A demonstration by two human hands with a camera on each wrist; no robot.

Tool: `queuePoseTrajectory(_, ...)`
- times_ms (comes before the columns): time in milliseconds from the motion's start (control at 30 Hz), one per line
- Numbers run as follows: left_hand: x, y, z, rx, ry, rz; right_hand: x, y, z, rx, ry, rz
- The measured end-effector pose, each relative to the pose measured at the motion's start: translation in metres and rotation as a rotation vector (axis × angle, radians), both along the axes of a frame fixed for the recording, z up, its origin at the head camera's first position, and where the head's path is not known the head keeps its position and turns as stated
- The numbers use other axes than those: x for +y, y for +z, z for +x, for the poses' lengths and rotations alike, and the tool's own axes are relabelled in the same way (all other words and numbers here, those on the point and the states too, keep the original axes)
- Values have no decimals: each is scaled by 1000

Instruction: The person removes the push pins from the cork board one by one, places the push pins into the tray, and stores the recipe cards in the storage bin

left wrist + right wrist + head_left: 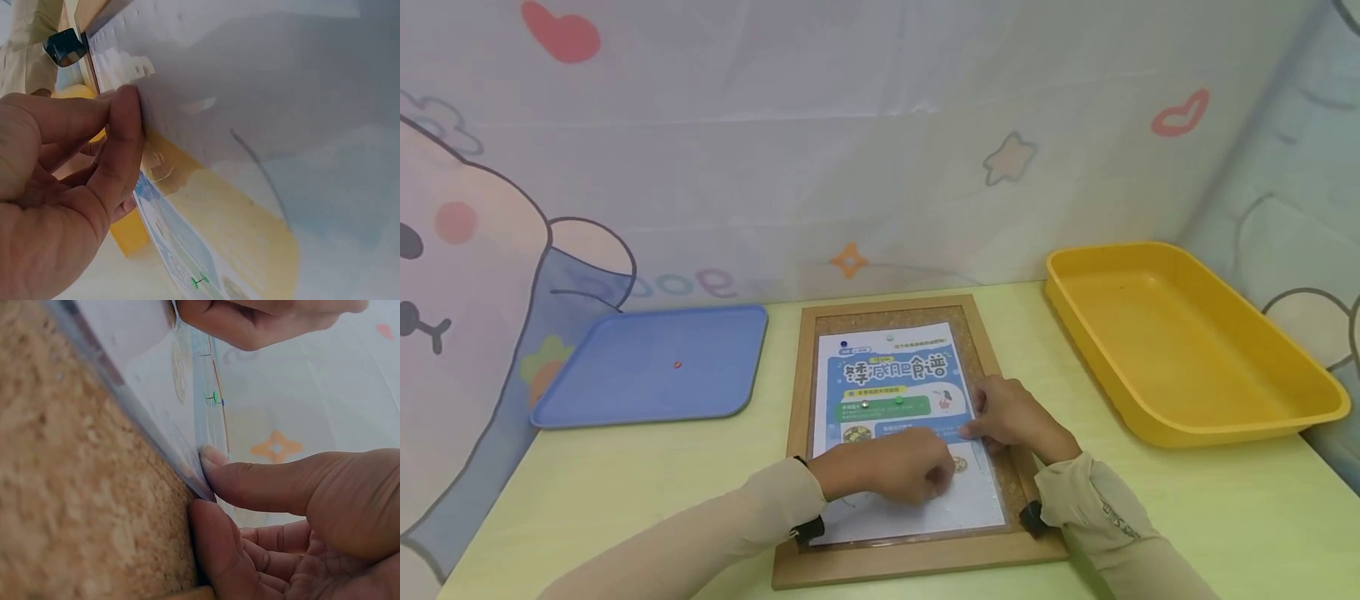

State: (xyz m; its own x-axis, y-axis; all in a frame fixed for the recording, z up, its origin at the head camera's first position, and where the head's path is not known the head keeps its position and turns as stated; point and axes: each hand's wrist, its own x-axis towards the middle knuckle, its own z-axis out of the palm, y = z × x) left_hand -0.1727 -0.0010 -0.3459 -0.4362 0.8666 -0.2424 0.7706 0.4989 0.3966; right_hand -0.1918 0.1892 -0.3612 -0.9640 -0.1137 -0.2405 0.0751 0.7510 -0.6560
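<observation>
A printed sheet in a clear cover (910,510) lies on a wood-framed cork board (1017,492). My left hand (901,468) is over its lower part, fingers curled. In the left wrist view, that hand's thumb and fingertips (128,115) come together right at the sheet; I cannot tell whether something small is between them. My right hand (1011,419) pinches the sheet's right edge between thumb (250,484) and finger, beside bare cork (94,487). Higher on the sheet are a blue push pin (844,344), a green push pin (898,400) and a silver push pin (865,404).
A blue tray (625,367) at the left bears a small orange-red piece (677,364). At the right is a deep yellow bin (1232,429). A printed cloth backdrop (790,150) rises behind the pale table (677,475).
</observation>
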Motion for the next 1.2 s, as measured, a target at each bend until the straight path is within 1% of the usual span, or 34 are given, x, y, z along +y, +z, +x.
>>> queuePoseTrajectory(133,-5,0,1,-6,-6,44,0,1,1,-3,2,-3)
queuePoseTrajectory(333,-10,4,2,-10,5,69,0,1,0,-8,1,6)
queuePoseTrajectory(433,-14,4,1,-18,30,91,0,1,0,-5,5,13)
queuePoseTrajectory(567,-22,2,-5,3,94,133,0,0,0,-5,4,16)
queuePoseTrajectory(633,-28,2,-9,27,135,147,0,0,-1,-2,8,17)
queuePoseTrajectory(767,-42,6,-17,48,232,172,-1,-1,-1,-5,1,7)
queuePoseTrajectory(867,-57,8,-26,69,288,215,-1,-1,0,-9,-6,1)
queuePoseTrajectory(967,-77,7,-38,110,324,276,-1,-1,1,-7,-4,3)
queuePoseTrajectory(1067,-100,7,-51,131,374,324,-1,0,1,-4,-7,6)
queuePoseTrajectory(1200,-132,9,-65,147,481,359,-1,1,1,-8,-11,13)
